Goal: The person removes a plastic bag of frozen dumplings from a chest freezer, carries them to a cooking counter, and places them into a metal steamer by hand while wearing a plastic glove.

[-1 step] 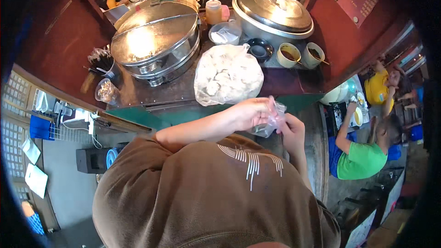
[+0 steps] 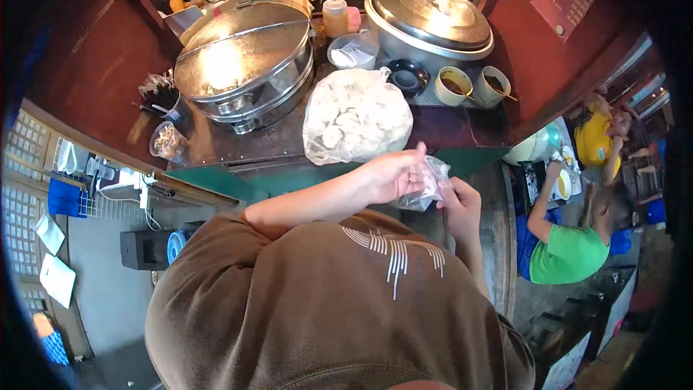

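A small clear plastic bag [image 2: 433, 179] hangs crumpled in front of my chest, near the counter's front edge. My right hand [image 2: 462, 206] pinches its right side between thumb and fingers. At its left side is my left hand [image 2: 393, 176], thumb raised apart and fingers half curled against the plastic. Just beyond the hands, a big translucent plastic bag [image 2: 359, 119] full of pale, rounded lumps, possibly dumplings or buns, rests on the counter [image 2: 271, 146].
A large round metal steamer [image 2: 249, 65] stands at left, a lidded pot [image 2: 429, 22] at back right. Around them are a squeeze bottle [image 2: 335, 17], a black bowl [image 2: 408, 78], two sauce tubs [image 2: 453, 85] with spoons and a clear cup [image 2: 168, 142]. People sit at tables beyond and to the right.
My left thumb has lifted away from the small bag and now points upward. My right hand stays on the bag with barely any movement.
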`<action>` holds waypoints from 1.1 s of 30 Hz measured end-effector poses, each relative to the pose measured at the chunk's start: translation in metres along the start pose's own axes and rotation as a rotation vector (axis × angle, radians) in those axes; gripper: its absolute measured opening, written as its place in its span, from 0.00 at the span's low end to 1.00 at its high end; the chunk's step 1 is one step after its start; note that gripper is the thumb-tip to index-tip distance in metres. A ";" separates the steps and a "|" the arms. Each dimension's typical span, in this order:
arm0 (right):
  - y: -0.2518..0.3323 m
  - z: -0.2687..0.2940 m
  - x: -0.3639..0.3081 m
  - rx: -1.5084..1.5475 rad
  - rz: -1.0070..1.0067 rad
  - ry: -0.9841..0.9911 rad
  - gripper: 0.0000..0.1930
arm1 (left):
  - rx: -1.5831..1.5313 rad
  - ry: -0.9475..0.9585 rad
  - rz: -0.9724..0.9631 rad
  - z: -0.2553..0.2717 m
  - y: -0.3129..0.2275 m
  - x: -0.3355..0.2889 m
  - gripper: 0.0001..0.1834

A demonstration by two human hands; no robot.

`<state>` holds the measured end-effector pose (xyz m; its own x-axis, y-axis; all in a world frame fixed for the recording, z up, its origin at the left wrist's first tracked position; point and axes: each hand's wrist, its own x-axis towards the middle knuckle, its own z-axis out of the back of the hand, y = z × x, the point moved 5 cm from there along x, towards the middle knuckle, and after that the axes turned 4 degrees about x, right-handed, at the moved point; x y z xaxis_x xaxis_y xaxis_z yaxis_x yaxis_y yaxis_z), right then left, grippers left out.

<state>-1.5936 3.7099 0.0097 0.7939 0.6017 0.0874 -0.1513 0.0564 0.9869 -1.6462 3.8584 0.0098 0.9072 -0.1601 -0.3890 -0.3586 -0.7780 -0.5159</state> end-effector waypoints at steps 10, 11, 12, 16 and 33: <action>-0.009 0.049 0.020 -0.106 0.302 -0.160 0.06 | 1.990 -0.342 -1.048 -0.044 -0.014 0.006 0.03; -0.006 0.053 0.021 -0.235 0.397 -0.058 0.05 | 2.052 -0.508 -0.953 -0.045 -0.014 0.006 0.09; -0.003 0.055 0.022 -0.227 0.414 -0.049 0.05 | 2.098 -0.664 -0.856 -0.047 -0.014 0.009 0.14; -0.005 0.058 0.031 -0.701 0.455 -0.088 0.12 | 2.121 -0.837 -0.654 -0.058 -0.017 0.011 0.31; 0.003 0.031 0.027 0.631 0.185 0.163 0.28 | 2.504 -0.609 -0.684 -0.087 0.072 0.071 0.45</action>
<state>-1.5542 3.7016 0.0192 0.6815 0.6718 0.2901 0.1355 -0.5054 0.8522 -1.5889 3.7381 0.0114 0.9696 0.0693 0.2348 -0.0967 0.9895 0.1073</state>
